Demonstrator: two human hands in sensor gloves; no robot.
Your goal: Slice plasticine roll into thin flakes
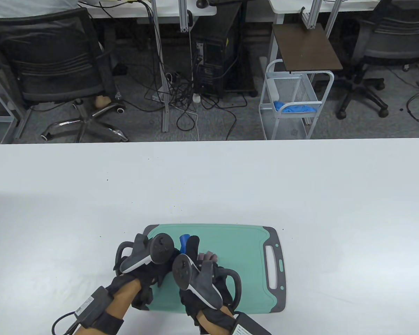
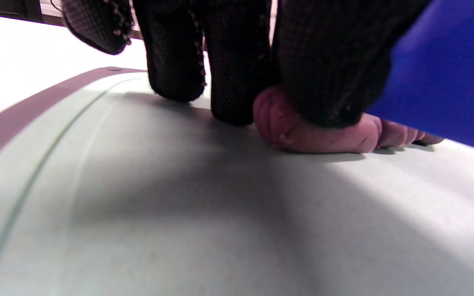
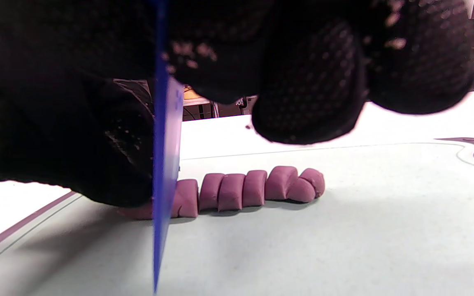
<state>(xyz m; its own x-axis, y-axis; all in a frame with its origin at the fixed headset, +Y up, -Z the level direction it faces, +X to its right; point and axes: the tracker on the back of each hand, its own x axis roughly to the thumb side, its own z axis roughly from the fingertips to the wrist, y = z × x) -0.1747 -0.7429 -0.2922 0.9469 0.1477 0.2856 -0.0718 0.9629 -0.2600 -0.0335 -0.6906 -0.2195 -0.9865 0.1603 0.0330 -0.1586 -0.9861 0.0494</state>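
A pink-purple plasticine roll (image 3: 237, 191) lies on a teal cutting board (image 1: 244, 244); several cut slices lean together at its right end (image 3: 298, 183). My left hand (image 1: 153, 258) presses its fingertips (image 2: 323, 82) down on the uncut end of the roll (image 2: 311, 131). My right hand (image 1: 199, 275) grips a blue plastic knife (image 3: 163, 172), blade upright, edge down across the roll beside the slices. In the table view only the blue knife tip (image 1: 184, 240) and a bit of plasticine (image 1: 209, 257) show past the hands.
The board has a grey rim and a handle slot (image 1: 274, 267) on its right. It lies near the front edge of a white table (image 1: 209, 181). Chairs, a computer tower and a wire cart stand on the floor behind the table.
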